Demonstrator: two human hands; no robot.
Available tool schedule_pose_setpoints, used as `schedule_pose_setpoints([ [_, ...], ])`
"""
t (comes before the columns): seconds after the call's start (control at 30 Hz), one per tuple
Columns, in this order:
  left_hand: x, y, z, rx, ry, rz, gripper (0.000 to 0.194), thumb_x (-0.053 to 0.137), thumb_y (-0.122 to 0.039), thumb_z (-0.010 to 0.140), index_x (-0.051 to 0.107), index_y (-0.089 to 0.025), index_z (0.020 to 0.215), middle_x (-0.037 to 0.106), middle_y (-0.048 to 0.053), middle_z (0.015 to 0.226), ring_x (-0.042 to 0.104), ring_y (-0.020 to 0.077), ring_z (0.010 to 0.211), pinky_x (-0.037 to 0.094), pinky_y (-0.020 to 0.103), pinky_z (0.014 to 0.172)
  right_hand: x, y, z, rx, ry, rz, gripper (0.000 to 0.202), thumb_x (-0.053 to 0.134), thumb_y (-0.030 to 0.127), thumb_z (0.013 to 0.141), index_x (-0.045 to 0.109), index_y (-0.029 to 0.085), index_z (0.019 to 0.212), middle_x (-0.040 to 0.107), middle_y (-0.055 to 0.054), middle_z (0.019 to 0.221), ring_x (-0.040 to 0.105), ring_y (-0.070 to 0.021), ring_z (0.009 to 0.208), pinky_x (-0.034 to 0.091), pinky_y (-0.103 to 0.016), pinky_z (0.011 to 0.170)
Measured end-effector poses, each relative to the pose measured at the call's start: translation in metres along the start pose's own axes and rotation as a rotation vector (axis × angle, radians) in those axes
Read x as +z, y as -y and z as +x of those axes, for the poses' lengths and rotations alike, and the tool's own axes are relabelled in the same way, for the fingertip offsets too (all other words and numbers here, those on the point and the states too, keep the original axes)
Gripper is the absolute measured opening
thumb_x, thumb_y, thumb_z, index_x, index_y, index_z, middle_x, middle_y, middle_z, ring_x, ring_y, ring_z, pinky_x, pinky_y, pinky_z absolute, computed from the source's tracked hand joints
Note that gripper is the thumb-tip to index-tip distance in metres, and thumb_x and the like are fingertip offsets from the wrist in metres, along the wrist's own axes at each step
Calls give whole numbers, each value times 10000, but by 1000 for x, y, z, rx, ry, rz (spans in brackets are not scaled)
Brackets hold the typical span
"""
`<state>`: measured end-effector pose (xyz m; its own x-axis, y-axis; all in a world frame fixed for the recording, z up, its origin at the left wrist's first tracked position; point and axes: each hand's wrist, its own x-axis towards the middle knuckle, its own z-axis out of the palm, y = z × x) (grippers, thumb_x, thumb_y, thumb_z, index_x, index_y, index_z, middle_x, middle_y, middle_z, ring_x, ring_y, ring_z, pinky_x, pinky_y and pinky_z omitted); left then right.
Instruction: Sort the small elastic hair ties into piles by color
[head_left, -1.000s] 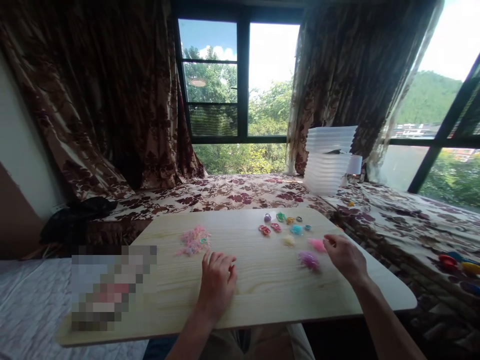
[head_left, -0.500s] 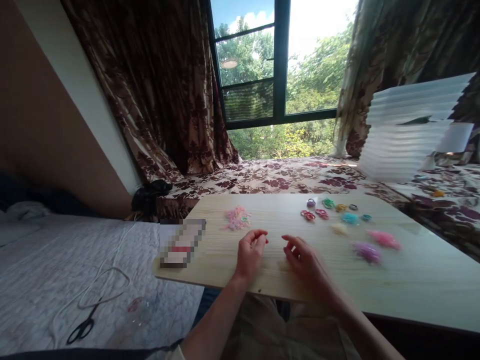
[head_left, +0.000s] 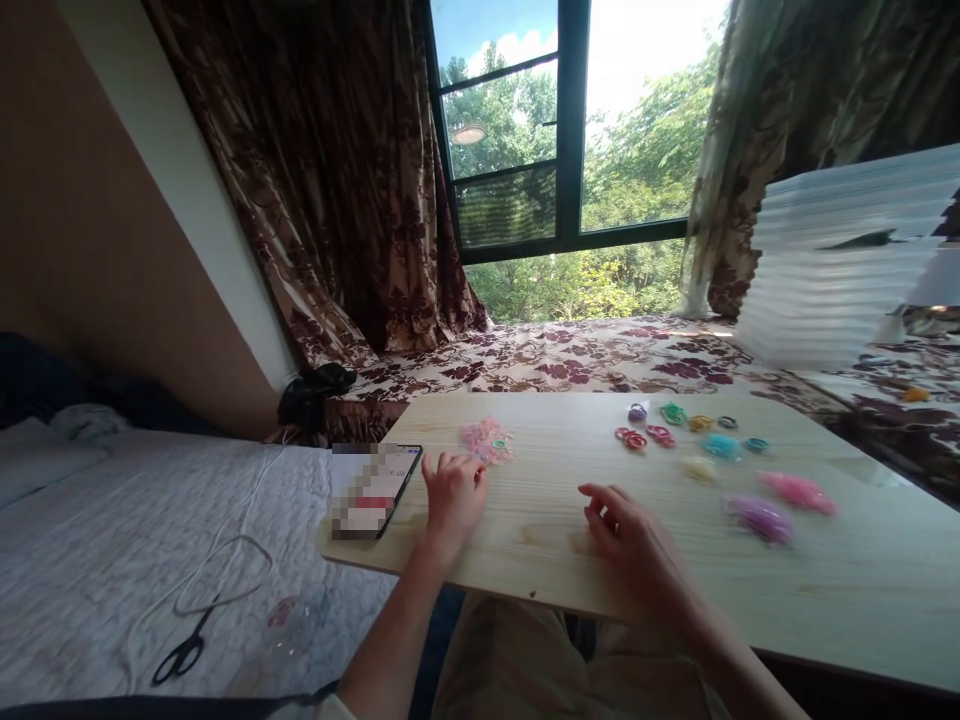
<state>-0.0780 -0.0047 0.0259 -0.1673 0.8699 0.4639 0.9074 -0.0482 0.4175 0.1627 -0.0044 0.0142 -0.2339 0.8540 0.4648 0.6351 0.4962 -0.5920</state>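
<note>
My left hand (head_left: 455, 495) is over the table, palm down, just in front of a loose pile of small pink rubber bands (head_left: 480, 437). Its fingers are bent and somewhat apart, and I see nothing held in them. A green ring (head_left: 499, 443) shows in the pile. To the right, my right hand (head_left: 619, 522) rests low at the table's near side, fingers loosely curved with nothing visible in them. Beyond it lie a purple bag of bands (head_left: 760, 520), a pink bag (head_left: 797, 492) and a turquoise bundle (head_left: 722, 446).
A phone (head_left: 394, 490), partly blurred out, lies at the table's (head_left: 540, 540) left end. Small red, green, yellow and dark bundles (head_left: 660, 436) sit at the back right. Scissors (head_left: 180, 655) and a white cable (head_left: 255, 545) lie on the bed at left.
My left hand has moved left, away from my right hand, to beside the pink pile and the phone. My right hand stays about where it was. The view has shifted slightly.
</note>
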Motion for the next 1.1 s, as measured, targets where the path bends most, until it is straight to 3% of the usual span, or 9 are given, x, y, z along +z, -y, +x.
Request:
schedule_pose_setpoints([
  [0.17,1,7,18,-26,45,139,203,553,-140,858,734,-226,825,740,78,913,569,271,1036,193,600,1107,2,-1,0,-3,3,-17,321,420,318,871,682,210,1022,686,-44,827,618,-149,590,476,-293,597],
  [0.33,7,1,28,15,120,188,182,576,-190,870,746,-255,872,744,59,927,575,254,1044,225,551,1107,3,-3,0,-13,5,-24,310,415,322,881,686,219,993,689,-46,860,622,-142,595,478,-287,604],
  [0.63,11,-5,40,40,198,258,169,581,-226,874,742,-238,822,752,76,938,572,273,1074,228,577,1091,2,-3,-1,-10,20,-34,298,416,313,877,691,221,942,698,-52,901,639,-152,647,481,-293,639],
  [1.1,8,-7,41,73,190,279,247,483,-188,915,704,-197,803,752,94,947,594,276,1073,248,579,1093,1,-3,-1,9,58,-48,304,403,323,887,691,223,897,702,-50,925,656,-166,719,477,-301,672],
])
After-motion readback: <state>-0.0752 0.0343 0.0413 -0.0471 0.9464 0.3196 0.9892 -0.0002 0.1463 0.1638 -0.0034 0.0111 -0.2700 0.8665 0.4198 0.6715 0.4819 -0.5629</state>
